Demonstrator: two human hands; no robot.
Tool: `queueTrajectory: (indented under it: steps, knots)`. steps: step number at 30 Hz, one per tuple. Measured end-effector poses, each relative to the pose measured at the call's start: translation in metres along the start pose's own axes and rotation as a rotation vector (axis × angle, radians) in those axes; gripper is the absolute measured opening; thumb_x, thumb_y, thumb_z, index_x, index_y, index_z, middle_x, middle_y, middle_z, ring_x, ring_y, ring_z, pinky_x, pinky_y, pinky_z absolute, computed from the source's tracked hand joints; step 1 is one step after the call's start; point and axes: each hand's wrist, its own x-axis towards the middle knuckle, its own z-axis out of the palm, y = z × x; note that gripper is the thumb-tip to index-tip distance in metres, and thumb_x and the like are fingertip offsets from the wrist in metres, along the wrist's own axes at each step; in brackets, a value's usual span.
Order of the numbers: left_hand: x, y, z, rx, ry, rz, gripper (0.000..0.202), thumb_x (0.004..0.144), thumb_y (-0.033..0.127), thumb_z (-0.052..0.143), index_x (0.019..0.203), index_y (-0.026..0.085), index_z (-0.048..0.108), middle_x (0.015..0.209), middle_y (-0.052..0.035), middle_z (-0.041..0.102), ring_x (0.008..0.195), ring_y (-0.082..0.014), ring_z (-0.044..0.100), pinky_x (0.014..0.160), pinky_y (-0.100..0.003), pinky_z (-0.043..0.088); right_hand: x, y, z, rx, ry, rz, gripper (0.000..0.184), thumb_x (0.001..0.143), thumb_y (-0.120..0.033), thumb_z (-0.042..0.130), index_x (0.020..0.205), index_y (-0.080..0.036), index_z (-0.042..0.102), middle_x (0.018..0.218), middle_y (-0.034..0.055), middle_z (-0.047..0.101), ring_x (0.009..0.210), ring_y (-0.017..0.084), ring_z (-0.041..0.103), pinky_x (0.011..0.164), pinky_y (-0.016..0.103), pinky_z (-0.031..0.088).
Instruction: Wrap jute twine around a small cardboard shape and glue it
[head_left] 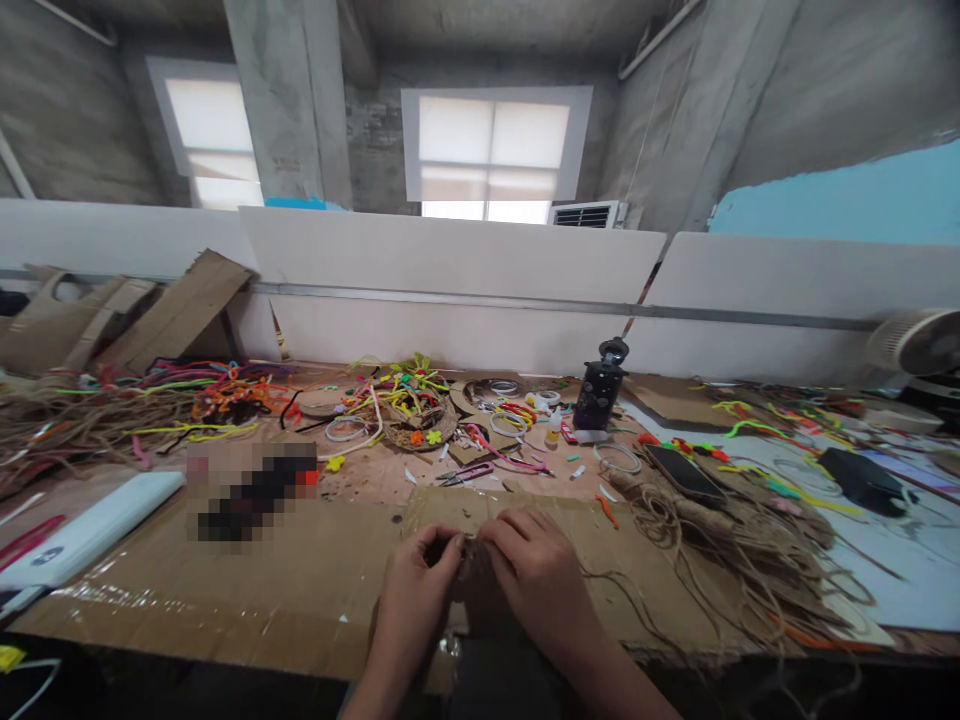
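My left hand point(421, 585) and my right hand point(534, 568) meet at the near edge of the table, fingers curled and pinched together around a small brown piece wrapped in jute twine point(471, 560). The piece is mostly hidden between the fingers. A strand of twine runs from it to the right toward a loose heap of jute twine point(739, 540). Both hands rest over a sheet of brown cardboard point(300, 580) that covers the table front.
Coloured pipe cleaners point(217, 390), a twig wreath point(420, 415), white rings point(345, 430) and scissors point(465, 472) lie mid-table. A black bottle point(598, 390) stands behind them. A phone point(684, 472), a white power bank point(90, 525), a fan point(919, 345) and leaning cardboard point(172, 310) sit around.
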Motion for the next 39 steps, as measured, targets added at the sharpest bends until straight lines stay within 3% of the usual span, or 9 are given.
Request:
queueTrajectory:
  steps: [5,12,17,22,33,39]
  knots:
    - [-0.002,0.001,0.0,-0.025,0.002,-0.007,0.028,0.078,0.044,0.065,0.074,0.017,0.074,0.071,-0.0036,0.073,0.07,-0.0217,0.063,0.066,-0.028,0.047,0.0,-0.001,0.001,0.09,0.001,0.052,0.019,0.09,-0.005,0.058,0.086,-0.021,0.068,0.087,0.0042,0.068,0.084,0.025,0.061,0.076,0.035,0.042]
    - [-0.001,-0.001,-0.001,-0.06,0.018,-0.035,0.029,0.076,0.045,0.066,0.075,0.017,0.074,0.071,-0.0039,0.072,0.07,-0.0216,0.063,0.065,-0.028,0.047,0.008,0.004,-0.006,0.527,-0.018,0.396,0.013,0.077,-0.012,0.063,0.086,-0.021,0.065,0.085,0.0022,0.064,0.08,0.021,0.057,0.07,0.031,0.042]
    - [-0.001,-0.003,0.0,-0.048,-0.005,-0.03,0.03,0.079,0.045,0.067,0.081,0.016,0.075,0.074,-0.0047,0.073,0.073,-0.0218,0.064,0.066,-0.028,0.048,0.009,0.011,0.002,0.767,-0.087,0.558,0.028,0.073,-0.024,0.066,0.101,-0.019,0.066,0.089,0.0036,0.067,0.08,0.021,0.059,0.072,0.031,0.045]
    - [-0.001,-0.003,0.0,-0.031,-0.011,-0.011,0.031,0.08,0.045,0.065,0.08,0.016,0.075,0.075,-0.0059,0.072,0.074,-0.0221,0.063,0.067,-0.029,0.049,0.009,0.013,0.011,0.841,-0.14,0.61,0.021,0.073,-0.029,0.064,0.091,-0.017,0.068,0.075,0.0009,0.064,0.07,0.018,0.057,0.065,0.029,0.043]
    - [-0.001,0.006,0.001,-0.052,-0.106,-0.01,0.028,0.076,0.043,0.069,0.082,0.016,0.073,0.079,-0.0061,0.073,0.076,-0.0229,0.065,0.072,-0.031,0.05,0.011,0.007,0.005,0.845,-0.135,0.619,0.02,0.07,-0.03,0.062,0.085,-0.017,0.069,0.074,0.001,0.063,0.072,0.02,0.056,0.068,0.03,0.041]
    - [0.001,0.005,0.002,-0.067,-0.081,-0.038,0.026,0.071,0.043,0.071,0.076,0.017,0.071,0.074,-0.0041,0.07,0.072,-0.0223,0.063,0.068,-0.031,0.048,0.009,0.012,-0.005,0.843,-0.199,0.599,0.035,0.072,-0.029,0.067,0.105,-0.018,0.072,0.089,0.0031,0.069,0.083,0.021,0.06,0.074,0.03,0.042]
